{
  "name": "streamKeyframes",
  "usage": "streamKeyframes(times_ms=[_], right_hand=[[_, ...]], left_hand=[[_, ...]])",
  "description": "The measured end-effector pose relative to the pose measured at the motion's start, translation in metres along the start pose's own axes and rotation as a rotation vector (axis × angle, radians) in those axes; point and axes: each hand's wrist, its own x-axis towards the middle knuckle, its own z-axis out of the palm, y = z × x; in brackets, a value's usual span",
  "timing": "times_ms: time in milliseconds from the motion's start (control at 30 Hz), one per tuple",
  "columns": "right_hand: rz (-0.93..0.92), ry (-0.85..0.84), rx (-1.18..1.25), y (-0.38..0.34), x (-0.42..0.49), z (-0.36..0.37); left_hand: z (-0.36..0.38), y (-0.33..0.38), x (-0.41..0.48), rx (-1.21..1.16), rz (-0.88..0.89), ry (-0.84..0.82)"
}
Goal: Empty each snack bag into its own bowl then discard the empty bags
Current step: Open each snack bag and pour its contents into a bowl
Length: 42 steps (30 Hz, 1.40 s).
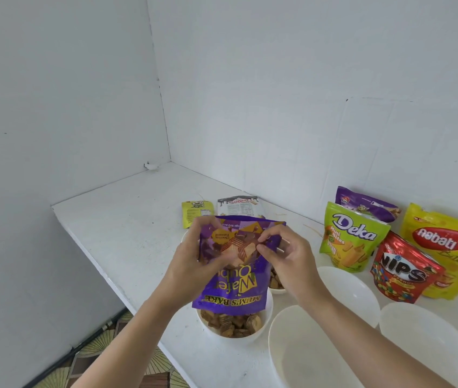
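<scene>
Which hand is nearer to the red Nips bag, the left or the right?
Right. The right hand pinches the purple wafer bag on the side facing the red Nips bag; the left hand grips the bag's far side.

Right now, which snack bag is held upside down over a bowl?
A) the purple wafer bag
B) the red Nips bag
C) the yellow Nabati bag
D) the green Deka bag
A: the left hand and right hand both grip the purple wafer bag, its print inverted, its mouth over a white bowl holding wafer pieces.
</scene>
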Motion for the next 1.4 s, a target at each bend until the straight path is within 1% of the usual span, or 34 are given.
streamKeyframes(times_ms=[67,100,200,267,367,533,600,667,767,867,1000,1200,1300,1400], right_hand=[[-0.034,-0.032,-0.026,-0.001,-0.001,0.000],[-0.051,-0.055,-0.019,-0.003,-0.001,0.000],[-0.039,-0.084,0.109,-0.015,0.001,0.001],[0.016,-0.044,0.147,-0.022,0.004,0.000],[0.063,-0.029,0.077,-0.029,0.009,-0.003],[0.024,-0.051,0.004,-0.034,0.012,-0.010],[0.028,-0.047,0.000,-0.037,0.015,-0.011],[0.003,-0.035,-0.024,-0.042,0.019,-0.011],[-0.058,-0.039,-0.204,-0.050,0.030,-0.012],[-0.071,-0.038,-0.274,-0.057,0.043,-0.013],[-0.121,0.014,-0.192,-0.072,0.061,-0.005],[-0.203,0.082,-0.315,-0.083,0.086,0.009],[-0.157,0.133,-0.213,-0.074,0.094,0.018],[-0.080,0.210,-0.105,-0.049,0.103,0.023]], left_hand=[[0.003,0.010,0.006,-0.072,-0.031,0.076],[0.003,0.013,0.009,-0.057,-0.028,0.116],[0.002,0.014,0.014,-0.013,0.018,0.166],[0.003,0.017,0.015,-0.012,0.035,0.126],[0.002,0.022,0.015,-0.004,0.022,0.067],[-0.018,0.022,0.022,0.248,-0.022,0.019],[-0.025,0.023,0.024,0.295,-0.021,0.027],[-0.029,0.026,0.028,0.305,-0.035,-0.030],[-0.035,0.030,0.039,0.366,-0.071,-0.078],[-0.043,0.033,0.054,0.319,-0.104,-0.068],[-0.054,0.049,0.075,0.249,-0.062,-0.042],[-0.068,0.058,0.103,0.037,-0.052,-0.020],[-0.071,0.042,0.113,-0.074,-0.106,0.017],[-0.071,0.012,0.120,-0.150,-0.194,0.065]])
